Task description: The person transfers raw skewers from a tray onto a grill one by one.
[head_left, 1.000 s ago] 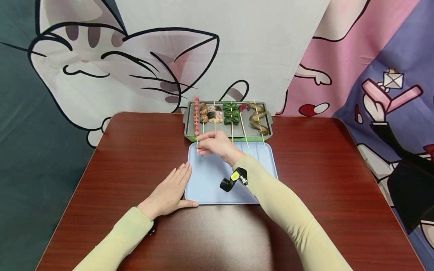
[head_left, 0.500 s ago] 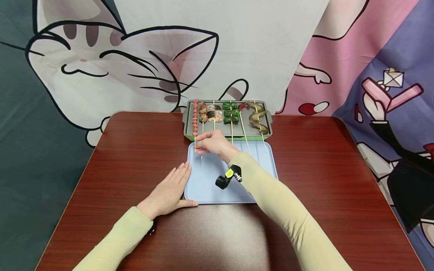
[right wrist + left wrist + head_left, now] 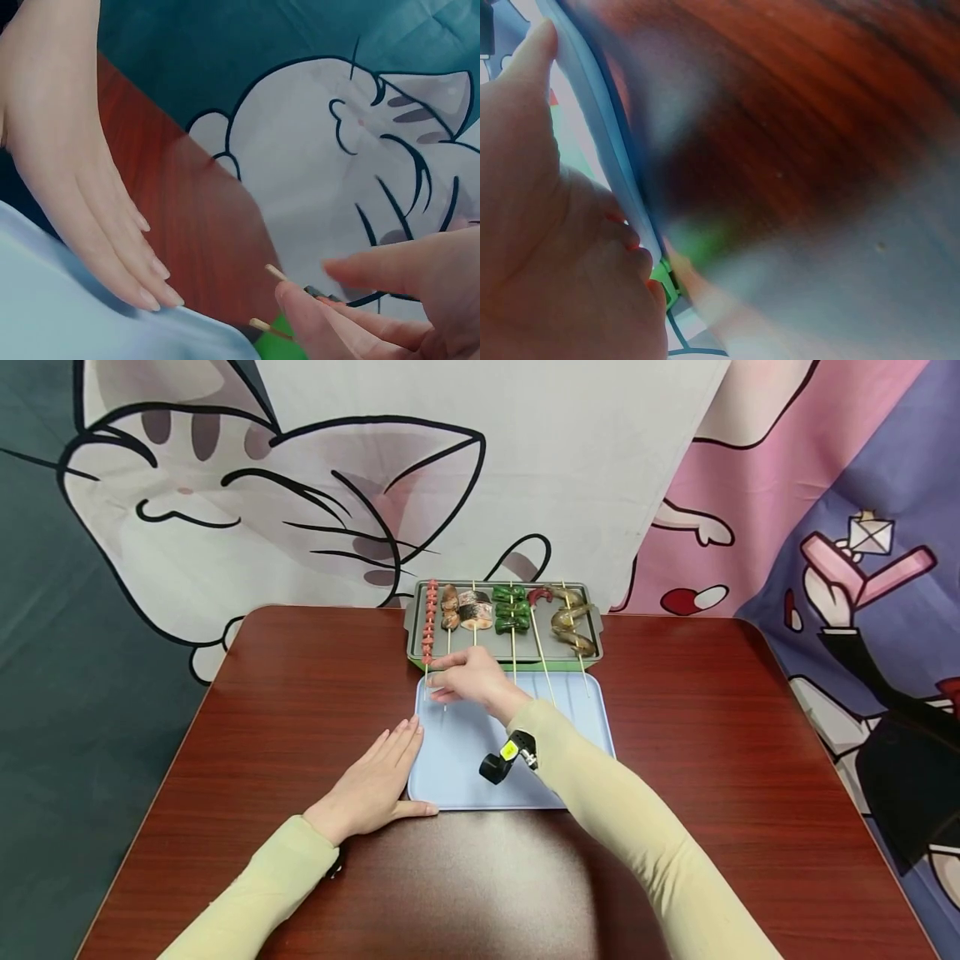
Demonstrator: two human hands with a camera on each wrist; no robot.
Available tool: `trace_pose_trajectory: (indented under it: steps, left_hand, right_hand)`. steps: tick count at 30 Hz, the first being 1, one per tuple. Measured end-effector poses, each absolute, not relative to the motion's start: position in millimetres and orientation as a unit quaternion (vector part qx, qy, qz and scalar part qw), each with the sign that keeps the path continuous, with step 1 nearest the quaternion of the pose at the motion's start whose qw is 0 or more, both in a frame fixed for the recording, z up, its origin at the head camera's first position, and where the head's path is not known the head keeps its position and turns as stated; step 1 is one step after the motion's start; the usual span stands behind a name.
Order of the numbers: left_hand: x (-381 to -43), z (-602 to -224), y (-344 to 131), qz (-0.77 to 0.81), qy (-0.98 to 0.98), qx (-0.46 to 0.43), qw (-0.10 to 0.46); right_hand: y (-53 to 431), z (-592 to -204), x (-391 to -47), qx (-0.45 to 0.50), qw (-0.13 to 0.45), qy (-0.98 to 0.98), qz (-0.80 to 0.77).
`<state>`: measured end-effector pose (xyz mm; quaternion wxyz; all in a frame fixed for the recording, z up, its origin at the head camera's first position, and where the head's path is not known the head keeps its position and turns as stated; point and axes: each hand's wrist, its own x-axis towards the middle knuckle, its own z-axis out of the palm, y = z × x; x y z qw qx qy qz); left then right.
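My right hand reaches over the far left part of a light blue tray. Its fingertips are right at the bare stick of a skewer threaded with red pieces. In the right wrist view, thumb and finger stand apart, with a stick end beside one fingertip. The skewer's food lies along the left side of a grey grill pan with a green base. My left hand lies flat at the tray's left edge, fingers straight and thumb by the near corner. The left wrist view shows this hand along the tray's rim.
Several other skewers lie across the pan: brown pieces, a fish slice, green peppers, a dark red curl and shrimp. Their sticks overhang the tray. A brown wooden table bears everything; printed curtains hang behind.
The stick of the red-piece skewer has shifted slightly left, and the right fingers have loosened around it. The right wrist has moved a little left. My left hand has stayed in place.
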<state>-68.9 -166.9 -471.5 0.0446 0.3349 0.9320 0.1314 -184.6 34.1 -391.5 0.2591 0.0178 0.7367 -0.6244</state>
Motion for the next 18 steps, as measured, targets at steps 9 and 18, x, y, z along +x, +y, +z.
trace_pose_trajectory:
  steps: [9, 18]
  left_hand:
    - [-68, -473, -166, 0.131, 0.934, 0.328, 0.051]
    - [-66, -476, -167, 0.138, 0.932, 0.33, 0.052]
  right_hand:
    - [52, -376, -182, -0.033, 0.2, 0.746, -0.634]
    - [97, -355, -181, -0.067, 0.09, 0.82, -0.561]
